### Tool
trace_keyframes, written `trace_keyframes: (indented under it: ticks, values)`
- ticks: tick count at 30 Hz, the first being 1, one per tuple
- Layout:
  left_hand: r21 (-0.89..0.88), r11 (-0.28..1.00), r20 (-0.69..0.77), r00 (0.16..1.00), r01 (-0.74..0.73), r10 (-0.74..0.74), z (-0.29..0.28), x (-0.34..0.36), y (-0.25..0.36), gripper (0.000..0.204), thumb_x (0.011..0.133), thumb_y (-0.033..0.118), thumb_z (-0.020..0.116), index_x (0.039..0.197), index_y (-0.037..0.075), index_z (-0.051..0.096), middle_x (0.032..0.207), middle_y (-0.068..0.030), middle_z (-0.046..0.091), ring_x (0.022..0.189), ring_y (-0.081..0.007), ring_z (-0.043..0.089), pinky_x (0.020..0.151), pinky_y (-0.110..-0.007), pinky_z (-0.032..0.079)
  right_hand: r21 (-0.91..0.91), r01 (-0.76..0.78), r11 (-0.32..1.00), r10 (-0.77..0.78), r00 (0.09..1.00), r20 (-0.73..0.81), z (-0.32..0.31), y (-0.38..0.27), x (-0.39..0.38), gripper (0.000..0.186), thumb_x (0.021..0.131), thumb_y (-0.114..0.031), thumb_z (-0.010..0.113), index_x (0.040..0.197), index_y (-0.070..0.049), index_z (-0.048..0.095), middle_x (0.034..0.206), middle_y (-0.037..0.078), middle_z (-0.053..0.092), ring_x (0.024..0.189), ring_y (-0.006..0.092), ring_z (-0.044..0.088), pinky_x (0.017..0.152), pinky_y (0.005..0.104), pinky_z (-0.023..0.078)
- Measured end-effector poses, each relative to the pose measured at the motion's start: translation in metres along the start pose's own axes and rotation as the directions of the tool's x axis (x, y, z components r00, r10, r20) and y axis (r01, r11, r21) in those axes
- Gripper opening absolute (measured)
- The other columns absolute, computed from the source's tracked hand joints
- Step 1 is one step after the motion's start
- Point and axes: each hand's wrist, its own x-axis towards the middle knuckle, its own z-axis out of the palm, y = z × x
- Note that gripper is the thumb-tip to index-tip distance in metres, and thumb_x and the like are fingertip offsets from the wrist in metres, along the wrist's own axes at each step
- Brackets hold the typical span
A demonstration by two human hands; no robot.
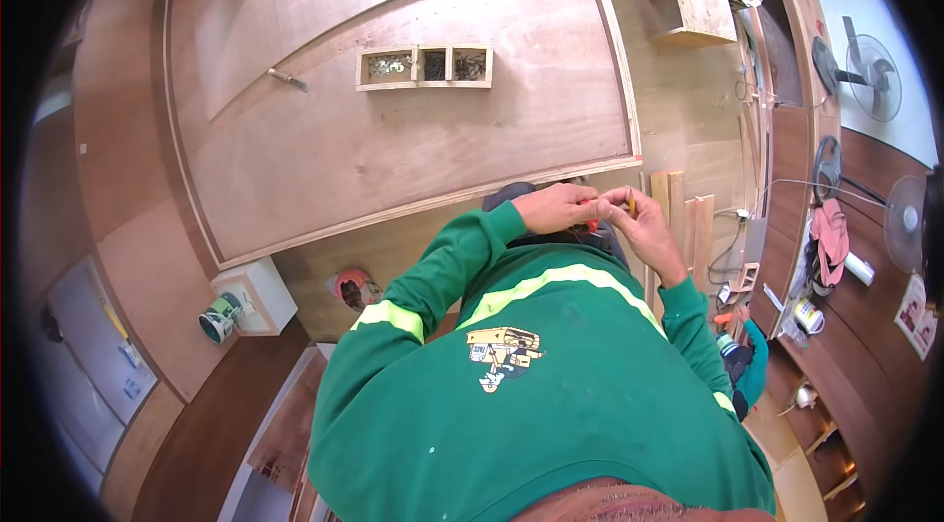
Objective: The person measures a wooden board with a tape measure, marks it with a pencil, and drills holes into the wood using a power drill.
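Both my hands meet close in front of my waist, by the near edge of the large wooden panel. My left hand is closed, palm down, around a small red object, mostly hidden by the fingers, so its kind does not show. My right hand touches it from the other side, its fingers pinching a thin yellow pencil-like stick that points up. Farther off on the panel lies a three-part wooden box with small metal fasteners. Left of it rests a brush-like tool.
An open wooden box stands at the far right. Wood strips lean beside my right hand. Left of me, a can adjoins a white box, near a pink round container. Fans stand at the right.
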Motion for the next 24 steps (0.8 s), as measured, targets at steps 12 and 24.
trace_keyframes:
  ticks: [12,24]
  values:
    - [0.343,0.89,-0.494,0.864,0.3,-0.1,0.012,0.012,0.033,0.059,0.087,0.058,0.069,0.114,0.005,0.07,0.105,-0.021,0.069,0.098,-0.0369,0.066,0.085,-0.045,0.05,0.074,-0.187,0.98,0.155,0.936,0.316,-0.046,0.004,0.075,0.013,0.092,-0.012,0.068,0.098,-0.003,0.061,0.088,-0.001,0.062,0.08,0.0067,0.058,0.069,0.0236,0.049]
    - [0.206,0.88,-0.795,0.597,0.428,-0.104,0.012,0.035,-0.051,0.042,0.092,0.044,0.065,0.115,0.009,0.071,0.103,-0.0179,0.062,0.104,-0.0343,0.061,0.093,-0.043,0.048,0.229,-0.228,0.947,0.197,0.969,0.15,-0.242,0.019,0.117,0.015,0.09,-0.018,0.072,0.094,-0.015,0.058,0.074,-0.009,0.048,0.054,0.0002,0.038,0.048,0.0184,0.033]
